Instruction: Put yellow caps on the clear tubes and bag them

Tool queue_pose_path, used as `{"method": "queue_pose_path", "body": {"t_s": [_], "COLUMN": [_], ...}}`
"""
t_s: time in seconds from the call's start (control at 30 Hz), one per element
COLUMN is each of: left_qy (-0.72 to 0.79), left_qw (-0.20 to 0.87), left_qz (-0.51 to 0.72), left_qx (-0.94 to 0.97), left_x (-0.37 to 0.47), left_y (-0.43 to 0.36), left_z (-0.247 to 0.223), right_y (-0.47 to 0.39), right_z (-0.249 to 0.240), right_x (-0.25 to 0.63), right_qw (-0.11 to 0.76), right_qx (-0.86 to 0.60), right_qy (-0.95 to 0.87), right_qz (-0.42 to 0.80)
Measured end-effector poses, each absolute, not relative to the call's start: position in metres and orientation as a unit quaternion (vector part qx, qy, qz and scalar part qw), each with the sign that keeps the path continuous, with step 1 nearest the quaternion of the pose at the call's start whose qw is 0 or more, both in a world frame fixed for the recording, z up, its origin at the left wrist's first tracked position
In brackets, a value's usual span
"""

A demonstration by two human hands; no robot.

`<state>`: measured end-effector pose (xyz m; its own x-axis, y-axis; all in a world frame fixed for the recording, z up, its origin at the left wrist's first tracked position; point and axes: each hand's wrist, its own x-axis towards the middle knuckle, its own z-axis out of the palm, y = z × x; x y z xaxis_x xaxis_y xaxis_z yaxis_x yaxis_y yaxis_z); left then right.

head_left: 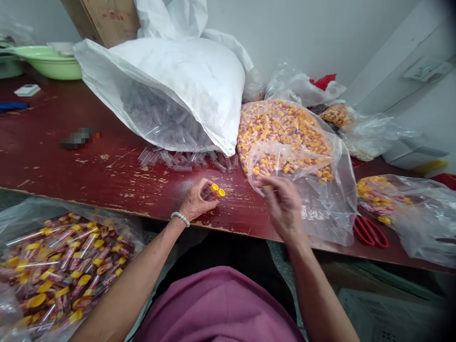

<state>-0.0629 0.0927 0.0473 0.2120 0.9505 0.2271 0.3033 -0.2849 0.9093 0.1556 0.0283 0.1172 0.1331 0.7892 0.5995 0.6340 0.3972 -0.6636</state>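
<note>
Near the front edge of one worn red table [117,183]: yellow-capped tubes [221,192] in the left hand [197,201]

At far left, lower than the tabletop, one open clear bag [21,221] of yellow-capped filled tubes [67,261], too many and too overlapped to count. Beyond it, on the table, one light green basin [60,71], one small white box [27,90], one blue thing [12,106] and one small dark object [81,137], blurred past naming. Next, one brown cardboard box [110,23] behind one big white sack [199,71], its mouth toward the front, with uncounted clear tubes [160,116] inside and more lying loose just before it.

Then the left hand, one bracelet of pale beads [180,218] at the wrist, fingers curled around the tubes, two yellow caps showing; exact number of tubes hidden by the grip. Well apart to its right, the right hand [285,204], fingertips close together by the near left edge of one large clear bag [320,209], heaped with small yellow-topped pieces [302,128] beyond counting; blurred, so cannot tell whether holding anything. Farther right, one pair of red-handled scissors [370,232] and one smaller bag [423,232] of similar pieces; below, one pale crate [370,304]
</note>
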Motion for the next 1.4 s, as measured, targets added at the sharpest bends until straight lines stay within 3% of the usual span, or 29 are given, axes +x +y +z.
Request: {"method": "queue_pose_path", "body": {"t_s": [0.17, 0.3, 0.47, 0.8, 0.87, 0.93, 1.03, 1.13, 1.2, 1.4], "left_qy": [0.45, 0.444, 0.45, 0.468, 0.467, 0.472, 0.482, 0.485, 0.486, 0.485], "left_qw": [0.324, 0.33, 0.348, 0.314, 0.308, 0.299, 0.281, 0.264, 0.264, 0.279], "left_qz": [0.413, 0.42, 0.409, 0.401, 0.398, 0.397, 0.407, 0.408, 0.407, 0.412], "left_qx": [0.722, 0.72, 0.714, 0.722, 0.728, 0.728, 0.723, 0.727, 0.727, 0.719], "left_x": [-0.068, -0.068, -0.067, -0.069, -0.069, -0.068, -0.066, -0.065, -0.064, -0.063], "left_y": [0.092, 0.093, 0.093, 0.093, 0.093, 0.093, 0.095, 0.096, 0.095, 0.094], "left_z": [0.05, 0.048, 0.05, 0.052, 0.052, 0.051, 0.045, 0.041, 0.042, 0.044], "right_y": [0.047, 0.057, 0.052, 0.041, 0.035, 0.033, 0.043, 0.066, 0.081, 0.088], "right_z": [0.098, 0.085, 0.085, 0.076, 0.087, 0.097, 0.102, 0.089, 0.074, 0.06], "right_x": [0.092, 0.084, 0.089, 0.073, 0.082, 0.105, 0.159, 0.209, 0.228, 0.241], "right_qw": [0.424, 0.383, 0.415, 0.257, 0.279, 0.359, 0.463, 0.337, 0.287, 0.306], "right_qx": [-0.452, -0.453, -0.473, -0.533, -0.518, -0.51, -0.602, -0.76, -0.787, -0.787], "right_qy": [-0.779, -0.799, -0.773, -0.806, -0.809, -0.782, -0.647, -0.555, -0.546, -0.536], "right_qz": [0.094, 0.096, 0.079, 0.0, -0.006, -0.02, -0.064, -0.026, 0.004, 0.015]}}
